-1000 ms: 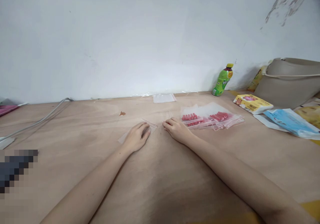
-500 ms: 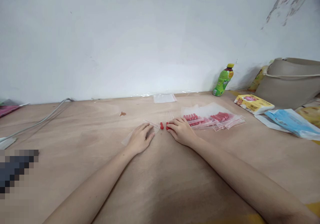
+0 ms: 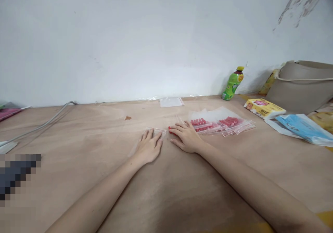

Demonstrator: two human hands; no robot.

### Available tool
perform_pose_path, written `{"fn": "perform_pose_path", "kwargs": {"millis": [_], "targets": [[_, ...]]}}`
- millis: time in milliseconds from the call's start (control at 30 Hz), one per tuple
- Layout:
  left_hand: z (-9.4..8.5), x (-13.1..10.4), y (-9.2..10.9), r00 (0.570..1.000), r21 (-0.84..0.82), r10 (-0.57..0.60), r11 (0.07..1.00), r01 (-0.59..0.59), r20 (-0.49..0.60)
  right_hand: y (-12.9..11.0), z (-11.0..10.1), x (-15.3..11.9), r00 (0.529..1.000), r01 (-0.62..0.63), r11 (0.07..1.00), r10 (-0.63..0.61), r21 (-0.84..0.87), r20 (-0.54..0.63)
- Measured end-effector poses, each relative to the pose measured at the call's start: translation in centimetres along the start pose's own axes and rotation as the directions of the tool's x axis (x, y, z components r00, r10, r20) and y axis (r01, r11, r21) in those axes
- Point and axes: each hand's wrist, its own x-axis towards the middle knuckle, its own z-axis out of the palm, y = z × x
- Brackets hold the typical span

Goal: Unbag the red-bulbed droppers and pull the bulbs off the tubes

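Note:
My left hand (image 3: 149, 148) lies palm down with its fingers spread on a clear zip bag (image 3: 163, 132), whose upper edge and left side stick out from under it. To the right, my right hand (image 3: 187, 138) rests on the surface, fingers stretched out and slightly apart. A small red sleeve-like piece (image 3: 170, 130) shows at its fingertips, partly covered by them; anything else under the palm is hidden. Close beyond that hand, clear zip bags (image 3: 241, 124) overlap in a pile, several with rows of red pieces (image 3: 230, 121) inside.
Against the wall lies a flat clear bag (image 3: 171, 102). A green bottle (image 3: 231, 84), a yellow tissue pack (image 3: 264, 109), a blue packet (image 3: 307, 127) and a grey bin-like container (image 3: 304, 87) stand or lie at right. A grey cable (image 3: 49, 121) crosses the left side.
My left hand has flattened and spread onto the bag. My right fingers have shifted slightly left over the red pieces; the loose one between the hands is now beside or under them.

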Motion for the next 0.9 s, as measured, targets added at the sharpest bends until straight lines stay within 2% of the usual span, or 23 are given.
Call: {"fn": "perform_pose_path", "kwargs": {"millis": [100, 167, 300, 400, 467, 500, 567, 600, 667, 733, 767, 833, 900], "targets": [[-0.2, 0.8, -1.7, 0.995, 0.046, -0.095, 0.994, 0.097, -0.027, 0.1, -0.1, 0.0, 1.000, -0.014, 1.000, 0.014, 0.018, -0.001], [-0.8, 1.6, -3.7, 0.985, 0.062, -0.167, 0.984, 0.169, -0.041, 0.0, -0.1, -0.1, 1.000, -0.025, 0.999, 0.025, 0.028, -0.001], [-3.0, 2.4, -8.7, 0.910, 0.061, -0.413, 0.908, 0.415, -0.038, -0.1, 0.1, -0.2, 0.999, -0.050, 0.998, 0.051, 0.033, -0.008], [-4.4, 2.1, -12.2, 0.876, 0.053, -0.478, 0.875, 0.481, -0.062, -0.4, 0.2, -0.1, 0.999, -0.048, 0.999, 0.049, 0.025, -0.019], [-4.8, 1.7, -13.6, 0.859, 0.044, -0.507, 0.859, 0.511, -0.069, -0.4, -0.2, 0.2, 0.998, -0.066, 0.998, 0.066, 0.001, -0.019], [-4.9, 1.6, -13.9, 0.851, 0.040, -0.521, 0.851, 0.524, -0.071, -0.3, -0.7, 0.3, 0.993, -0.117, 0.993, 0.116, -0.031, -0.026], [-4.9, 1.4, -13.9, 0.843, 0.042, -0.531, 0.843, 0.536, -0.088, 0.4, -1.9, 0.7, 0.951, -0.307, 0.942, 0.301, -0.137, -0.064], [-4.8, 1.3, -13.6, 0.844, 0.053, -0.524, 0.845, 0.532, -0.116, 1.0, -2.7, 0.8, 0.902, -0.432, 0.879, 0.421, -0.203, -0.098], [-4.7, 1.4, -12.4, 0.848, 0.080, -0.482, 0.858, 0.508, -0.218, 2.4, -4.4, 0.7, 0.823, -0.560, 0.764, 0.557, -0.321, -0.113], [-4.3, 1.6, -10.4, 0.856, 0.089, -0.392, 0.892, 0.444, -0.337, 3.9, -5.9, 0.5, 0.768, -0.593, 0.706, 0.641, -0.387, -0.009], [-4.0, 1.7, -9.2, 0.867, 0.078, -0.335, 0.918, 0.388, -0.369, 4.6, -6.5, 0.3, 0.761, -0.569, 0.727, 0.642, -0.383, 0.088], [-3.0, 1.6, -6.6, 0.917, 0.058, -0.154, 0.981, 0.188, -0.368, 5.4, -7.0, 0.1, 0.749, -0.533, 0.764, 0.626, -0.364, 0.218], [-1.7, 1.2, -3.9, 0.951, 0.035, 0.012, 0.999, -0.001, -0.310, 5.6, -7.0, 0.0, 0.746, -0.514, 0.781, 0.611, -0.354, 0.265]]}}
